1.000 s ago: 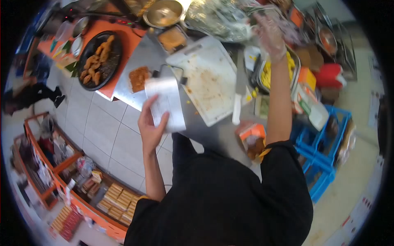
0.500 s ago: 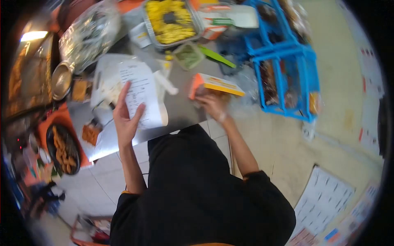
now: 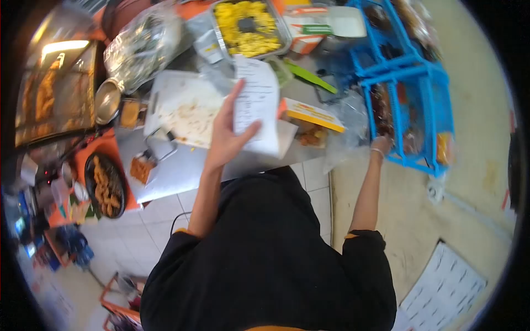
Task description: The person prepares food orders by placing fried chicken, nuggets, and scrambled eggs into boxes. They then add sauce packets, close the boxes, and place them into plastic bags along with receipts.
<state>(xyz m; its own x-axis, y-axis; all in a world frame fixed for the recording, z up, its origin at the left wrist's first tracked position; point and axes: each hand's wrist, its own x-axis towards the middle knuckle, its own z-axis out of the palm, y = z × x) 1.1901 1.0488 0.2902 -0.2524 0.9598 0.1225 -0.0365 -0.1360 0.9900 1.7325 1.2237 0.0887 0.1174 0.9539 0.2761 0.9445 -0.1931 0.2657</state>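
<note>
My left hand point(image 3: 227, 135) holds a printed paper slip point(image 3: 257, 99) upright over the steel table, thumb in front and fingers along its left side. At the right, my right hand point(image 3: 381, 144) reaches to the near edge of a blue plastic basket point(image 3: 411, 163) containing dark packets point(image 3: 382, 110). Its fingertips are hard to make out among the packets. Between the hands lies an orange and yellow box point(image 3: 313, 115), with brown food pieces point(image 3: 312, 135) at its near side. The slip partly covers a small tub of green food point(image 3: 282, 71).
A stained white cutting board point(image 3: 185, 113) lies left of the slip. Behind are a foil tray of yellow food point(image 3: 243, 27), a bright green utensil point(image 3: 312, 76) and a large clear plastic bag point(image 3: 144, 49). A black plate of fried pieces point(image 3: 105, 187) sits at the left.
My right hand has left the orange and yellow box and moved right to the blue basket. My left hand has carried the slip rightward, uncovering the cutting board.
</note>
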